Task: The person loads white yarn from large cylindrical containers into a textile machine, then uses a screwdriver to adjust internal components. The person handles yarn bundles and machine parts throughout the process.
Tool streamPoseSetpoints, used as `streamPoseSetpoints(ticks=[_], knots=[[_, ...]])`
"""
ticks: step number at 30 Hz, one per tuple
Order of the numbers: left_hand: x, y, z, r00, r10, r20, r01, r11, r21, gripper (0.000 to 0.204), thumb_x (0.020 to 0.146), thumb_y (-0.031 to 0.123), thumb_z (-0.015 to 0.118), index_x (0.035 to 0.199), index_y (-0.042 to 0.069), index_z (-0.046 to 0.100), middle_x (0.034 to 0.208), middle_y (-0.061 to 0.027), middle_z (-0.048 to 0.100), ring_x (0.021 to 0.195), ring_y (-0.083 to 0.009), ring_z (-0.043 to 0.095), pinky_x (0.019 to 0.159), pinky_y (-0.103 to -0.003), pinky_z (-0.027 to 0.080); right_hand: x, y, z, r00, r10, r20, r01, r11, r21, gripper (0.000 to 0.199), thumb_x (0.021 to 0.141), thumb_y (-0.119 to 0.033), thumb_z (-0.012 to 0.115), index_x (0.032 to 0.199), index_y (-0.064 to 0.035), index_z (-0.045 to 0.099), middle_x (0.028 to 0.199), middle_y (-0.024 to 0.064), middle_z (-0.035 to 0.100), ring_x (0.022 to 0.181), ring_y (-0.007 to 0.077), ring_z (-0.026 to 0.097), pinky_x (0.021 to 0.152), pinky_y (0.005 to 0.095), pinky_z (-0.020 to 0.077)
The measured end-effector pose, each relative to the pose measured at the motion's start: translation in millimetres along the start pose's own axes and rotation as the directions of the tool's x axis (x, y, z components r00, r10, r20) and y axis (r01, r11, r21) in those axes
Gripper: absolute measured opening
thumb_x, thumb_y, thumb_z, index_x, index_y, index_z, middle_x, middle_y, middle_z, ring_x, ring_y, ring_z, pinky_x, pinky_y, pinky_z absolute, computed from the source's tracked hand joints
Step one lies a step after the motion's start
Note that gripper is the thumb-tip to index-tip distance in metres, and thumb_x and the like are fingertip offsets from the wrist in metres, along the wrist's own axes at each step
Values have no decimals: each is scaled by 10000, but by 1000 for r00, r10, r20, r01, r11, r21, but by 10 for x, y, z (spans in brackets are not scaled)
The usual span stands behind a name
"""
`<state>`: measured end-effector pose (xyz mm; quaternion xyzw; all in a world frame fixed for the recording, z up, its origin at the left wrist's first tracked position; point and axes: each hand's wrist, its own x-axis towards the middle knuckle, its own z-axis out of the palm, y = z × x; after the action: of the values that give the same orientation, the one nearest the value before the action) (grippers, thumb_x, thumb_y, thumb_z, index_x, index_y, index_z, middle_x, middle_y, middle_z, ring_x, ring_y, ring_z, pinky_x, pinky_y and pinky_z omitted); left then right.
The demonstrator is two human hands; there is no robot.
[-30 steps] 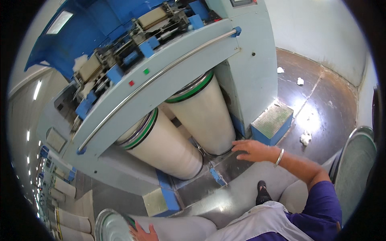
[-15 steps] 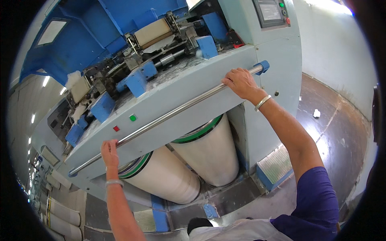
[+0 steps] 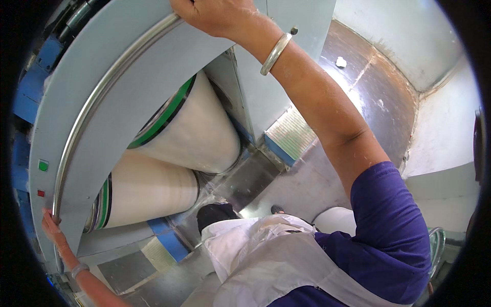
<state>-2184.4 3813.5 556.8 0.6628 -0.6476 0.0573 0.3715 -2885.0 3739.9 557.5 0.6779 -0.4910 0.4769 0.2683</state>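
A long shiny metal rail [image 3: 84, 115] runs along the grey front panel [image 3: 153, 71] of a machine, bent by the lens. Up at the top edge, my right hand [image 3: 217, 15] is closed round the rail's upper end; part of the hand is cut off by the picture's edge. At the lower left my left hand [image 3: 54, 230] grips the rail's other end, with its fingers partly hidden. Beneath the panel stand two tall cream cans with green and black rims, the farther can [image 3: 197, 130] and the nearer can [image 3: 151, 192].
A green button [image 3: 43, 165] and a red button [image 3: 41, 193] sit on the panel near my left hand. Ribbed footplates with blue sides [image 3: 291, 133] flank the cans. White fluff [image 3: 341, 62] lies on the dark floor, beside a pale wall [image 3: 445, 128].
My view has tilted down and swung right, so the machine's upper works have mostly left the picture. Both hands stay on the rail, which shows no clear movement against the panel.
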Motion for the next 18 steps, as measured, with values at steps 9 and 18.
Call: streamPoseSetpoints(ticks=[9, 18], knots=[[-256, 82, 85, 993, -2, -117, -6, 998, -67, 519, 977, 505, 453, 880, 23, 618, 823, -62, 576, 684, -140, 513, 648, -302, 420, -92, 207, 181, 999, 50, 7, -50, 999, -14, 439, 886, -330, 476, 607, -49, 663, 629, 196, 631, 665, 359, 636, 742, 484, 473], [-609, 1496, 220, 981, 28, -193, 28, 958, 285, 440, 885, 352, 588, 563, 57, 640, 621, -119, 630, 653, -311, 560, 715, -454, 404, -76, 114, -25, 964, -222, -145, 222, 975, -16, 178, 830, -101, 514, 673, -19, 514, 700, 160, 540, 697, 353, 516, 729, 477, 424]])
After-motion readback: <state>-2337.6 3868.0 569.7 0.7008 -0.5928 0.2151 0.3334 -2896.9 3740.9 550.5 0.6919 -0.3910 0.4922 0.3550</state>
